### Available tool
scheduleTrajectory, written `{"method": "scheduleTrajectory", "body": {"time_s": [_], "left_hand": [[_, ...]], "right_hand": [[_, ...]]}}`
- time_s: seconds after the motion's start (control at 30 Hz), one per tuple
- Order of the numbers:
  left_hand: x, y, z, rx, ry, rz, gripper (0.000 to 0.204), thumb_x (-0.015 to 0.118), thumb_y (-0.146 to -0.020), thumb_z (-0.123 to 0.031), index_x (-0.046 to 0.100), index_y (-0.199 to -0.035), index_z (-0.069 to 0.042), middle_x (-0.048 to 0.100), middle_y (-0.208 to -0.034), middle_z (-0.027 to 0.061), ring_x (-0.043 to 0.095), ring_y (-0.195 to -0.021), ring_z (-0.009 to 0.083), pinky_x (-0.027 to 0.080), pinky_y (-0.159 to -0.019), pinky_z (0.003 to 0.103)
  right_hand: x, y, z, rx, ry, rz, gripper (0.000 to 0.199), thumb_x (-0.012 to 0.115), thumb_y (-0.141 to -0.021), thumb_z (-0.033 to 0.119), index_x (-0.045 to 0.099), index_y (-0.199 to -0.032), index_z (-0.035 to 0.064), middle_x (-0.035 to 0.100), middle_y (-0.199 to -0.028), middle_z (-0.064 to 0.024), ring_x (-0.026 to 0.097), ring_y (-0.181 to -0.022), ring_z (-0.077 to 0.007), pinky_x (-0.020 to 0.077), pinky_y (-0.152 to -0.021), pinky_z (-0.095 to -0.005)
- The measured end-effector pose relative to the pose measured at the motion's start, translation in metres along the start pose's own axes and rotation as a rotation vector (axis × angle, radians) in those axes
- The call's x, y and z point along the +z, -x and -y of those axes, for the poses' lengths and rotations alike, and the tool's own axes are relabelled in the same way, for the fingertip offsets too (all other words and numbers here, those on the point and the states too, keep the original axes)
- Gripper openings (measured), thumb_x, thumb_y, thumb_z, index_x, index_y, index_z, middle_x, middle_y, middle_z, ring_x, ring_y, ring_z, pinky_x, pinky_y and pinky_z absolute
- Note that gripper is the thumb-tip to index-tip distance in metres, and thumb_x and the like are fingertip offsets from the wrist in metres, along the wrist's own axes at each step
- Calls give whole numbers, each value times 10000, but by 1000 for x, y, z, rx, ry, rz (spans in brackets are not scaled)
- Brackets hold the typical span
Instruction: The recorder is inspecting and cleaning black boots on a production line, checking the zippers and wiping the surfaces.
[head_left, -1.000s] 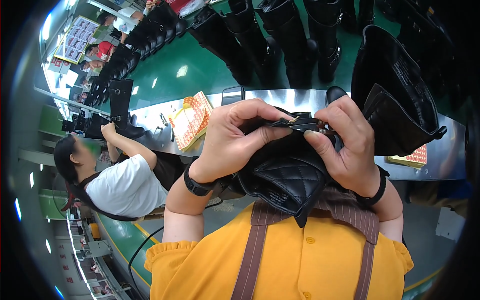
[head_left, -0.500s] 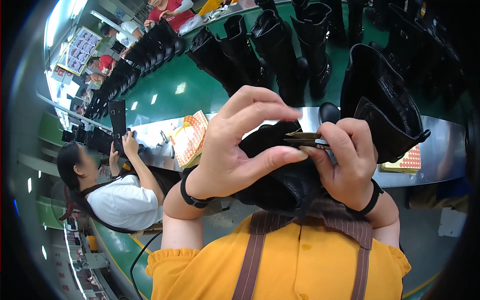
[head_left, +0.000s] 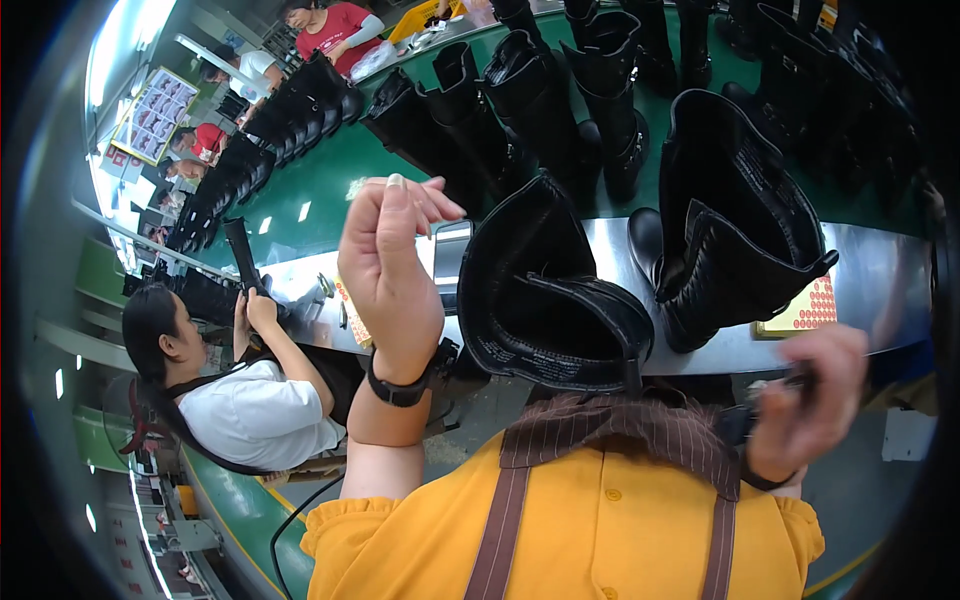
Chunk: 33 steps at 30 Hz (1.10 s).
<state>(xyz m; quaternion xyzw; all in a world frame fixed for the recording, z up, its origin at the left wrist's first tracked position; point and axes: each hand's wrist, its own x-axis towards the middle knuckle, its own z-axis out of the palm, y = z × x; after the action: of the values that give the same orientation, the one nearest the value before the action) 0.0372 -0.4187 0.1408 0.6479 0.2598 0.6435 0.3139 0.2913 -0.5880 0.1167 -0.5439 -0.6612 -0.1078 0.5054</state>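
Note:
Two tall black boots stand side by side before me: a left boot, its wide top gaping toward me, and a right boot with a laced front. My left hand is raised beside the left boot, thumb up and fingers bent loosely apart. No object shows in its fingers, though a small pale wisp appears by them. Low at the right, my right hand is smeared by motion. Its fingers are closed round dark thread snips, only partly visible.
A metal ledge runs along the green table, where several black boots stand. Sheets with red dots lie at the right. At my left, a co-worker handles a boot; other people work beyond.
My hands have parted: the left moved left and the right swung down to the right with the snips. The boot they worked over now stands upright, its opening in full view.

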Motion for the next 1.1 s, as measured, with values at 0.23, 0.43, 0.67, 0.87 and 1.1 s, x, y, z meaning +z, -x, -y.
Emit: {"method": "scheduleTrajectory", "body": {"time_s": [0.23, 0.43, 0.67, 0.87, 1.1], "left_hand": [[-26, -23, 73, -235, -230, -27, 377, 569, -976, -226, 556, -659, -21, 525, -604, 19, 508, -566, 85, 457, -650, 233], [-20, -18, 149, -192, -641, 107, 203, 806, -763, -156, 690, -727, 7, 639, -681, 39, 587, -597, 99, 457, -553, 238], [4, 0, 181, -286, -617, 337, 528, 707, -719, -25, 587, -1228, -96, 578, -1151, 172, 629, -937, 266, 511, -841, 331], [-16, 8, 188, -211, -828, 432, 498, 715, -815, -184, 536, -1262, -57, 609, -1129, 179, 596, -1053, 277, 473, -935, 348], [-27, 12, 187, -260, -694, 294, 354, 650, -865, -152, 561, -1194, -59, 614, -1064, 144, 598, -1010, 262, 478, -901, 353]], "right_hand": [[-33, 24, -203, 459, 506, -131, 272, 616, -940, 254, 618, -1021, -5, 599, -951, -106, 601, -847, -219, 473, -763, -309], [-46, 59, -317, 609, 656, 55, 345, 619, -928, 326, 636, -1029, -4, 607, -949, -137, 610, -871, -275, 481, -776, -353], [-58, 78, -368, 741, 561, 215, 392, 650, -902, 298, 606, -1163, 9, 587, -1124, -168, 608, -990, -304, 482, -843, -351], [-40, 26, -227, 364, 200, 295, 665, 718, -817, 183, 430, -1398, 39, 461, -1402, -156, 428, -1313, -299, 328, -1089, -356], [33, 45, -114, 337, -487, 603, 705, 795, -759, 227, 468, -1335, -16, 510, -1349, -170, 493, -1213, -296, 362, -1051, -370]]}}
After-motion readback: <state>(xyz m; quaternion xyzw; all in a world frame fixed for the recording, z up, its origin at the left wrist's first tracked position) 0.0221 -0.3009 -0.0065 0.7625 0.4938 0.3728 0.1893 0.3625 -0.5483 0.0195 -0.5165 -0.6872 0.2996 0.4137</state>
